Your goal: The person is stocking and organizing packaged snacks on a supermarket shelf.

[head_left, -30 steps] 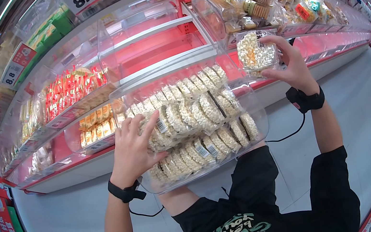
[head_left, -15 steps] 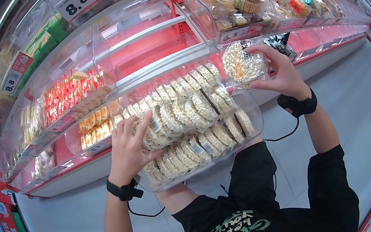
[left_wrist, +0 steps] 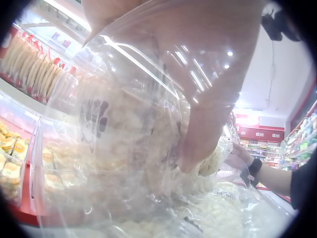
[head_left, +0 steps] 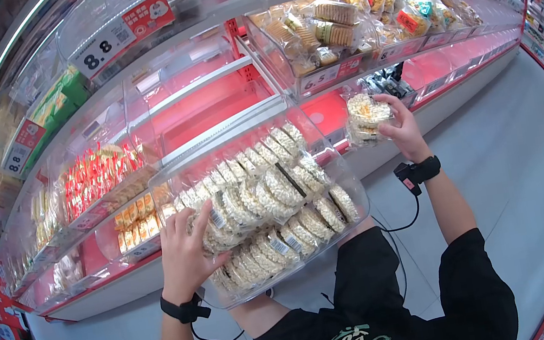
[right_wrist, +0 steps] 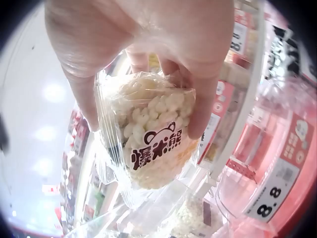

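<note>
A clear plastic tray (head_left: 357, 210) of wrapped puffed rice cakes (head_left: 268, 192) stands tilted over the person's thighs, the packs lined up in rows. At its left end my left hand (head_left: 185, 251) grips the end of the middle row, index finger above and thumb below. In the left wrist view clear plastic covers much of this hand (left_wrist: 203, 89). Past the tray's right end, my right hand (head_left: 405, 134) holds wrapped puffed rice cakes (head_left: 369, 112) by the edges. The right wrist view shows one pack (right_wrist: 158, 131) with a dark bear print, between thumb and fingers.
Behind the tray, red shelving (head_left: 212, 105) carries clear bins. Red-wrapped snacks (head_left: 102, 175) and orange-and-white packs (head_left: 138, 223) fill bins at left; bagged biscuits (head_left: 334, 25) sit at upper right. A price label (head_left: 123, 37) hangs above. Grey floor (head_left: 479, 173) extends at right.
The right hand has come lower and turned its packs from face-on to tilted, so stacked edges show. The left hand keeps its place on the tray. The view has shifted, moving the shelves left.
</note>
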### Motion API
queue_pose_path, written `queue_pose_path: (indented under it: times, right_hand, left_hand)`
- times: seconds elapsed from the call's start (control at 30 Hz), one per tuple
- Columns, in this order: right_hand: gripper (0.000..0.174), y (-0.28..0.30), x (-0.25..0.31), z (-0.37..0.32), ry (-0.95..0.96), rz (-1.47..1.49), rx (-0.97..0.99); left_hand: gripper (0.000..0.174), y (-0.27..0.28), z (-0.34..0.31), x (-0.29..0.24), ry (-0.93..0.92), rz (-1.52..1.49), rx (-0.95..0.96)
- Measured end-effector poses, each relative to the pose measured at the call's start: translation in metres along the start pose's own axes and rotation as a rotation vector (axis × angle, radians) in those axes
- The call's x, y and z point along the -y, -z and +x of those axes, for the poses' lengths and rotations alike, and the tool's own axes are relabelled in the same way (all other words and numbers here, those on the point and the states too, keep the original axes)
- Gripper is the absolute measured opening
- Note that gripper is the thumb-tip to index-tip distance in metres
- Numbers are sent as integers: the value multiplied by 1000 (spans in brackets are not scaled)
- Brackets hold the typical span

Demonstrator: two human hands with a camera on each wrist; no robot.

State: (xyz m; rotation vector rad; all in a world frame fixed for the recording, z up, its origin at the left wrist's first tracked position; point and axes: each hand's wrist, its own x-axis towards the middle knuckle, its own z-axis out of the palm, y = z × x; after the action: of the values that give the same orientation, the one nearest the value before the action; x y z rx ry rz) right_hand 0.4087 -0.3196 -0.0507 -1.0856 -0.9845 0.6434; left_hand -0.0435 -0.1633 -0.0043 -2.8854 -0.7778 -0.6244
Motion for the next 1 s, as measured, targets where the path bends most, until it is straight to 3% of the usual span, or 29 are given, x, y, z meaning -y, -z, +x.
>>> queue_pose_path:
  times: [0.07, 0.2, 0.23, 0.3, 0.5, 0.53, 0.57, 0.63, 0.67, 0.77, 0.8, 0.9, 1.0]
  right_hand:
    - [57, 9, -27, 12, -100, 111, -94]
    - [51, -6, -64, 42, -213, 66, -294]
    - [55, -11, -73, 53, -207, 10, -335]
    - [63, -8, -118, 80, 14, -391, -398]
    - [84, -23, -175, 109, 167, -864, -238]
    - [86, -23, -177, 111, 27, -923, -113]
    - [84, -22, -180, 114, 22, -956, -80]
    - [80, -27, -167, 108, 0, -1020, -10]
    - [62, -29, -145, 101, 67, -991, 1]
    - [41, -32, -98, 99, -90, -844, -39]
    - [29, -43, -81, 91, 105, -792, -165]
    - [29, -79, 1, 64, 217, -607, 13]
    - [70, -113, 51, 33, 471, -787, 534]
  left_hand:
    - [102, 0, -1, 0, -1, -11, 9]
    - [100, 2, 1, -1, -10, -1, 0]
    - [100, 3, 1, -2, -15, 3, 0]
    - [98, 4, 1, -2, -18, 14, 6]
    - [98, -1, -3, 3, -35, 15, -5]
    - [98, -1, -3, 2, -36, 20, -6]
    - [98, 0, -2, 3, -41, 15, -11]
    - [97, 0, -4, 3, -48, 0, -10]
    - [96, 0, -4, 3, -54, 1, -22]
    - [96, 3, -2, 4, -76, 10, -26]
    - [93, 5, -1, 3, -71, -7, -24]
    - [90, 14, 3, 2, -92, 41, -26]
    - [87, 28, 10, -1, -115, 84, -45]
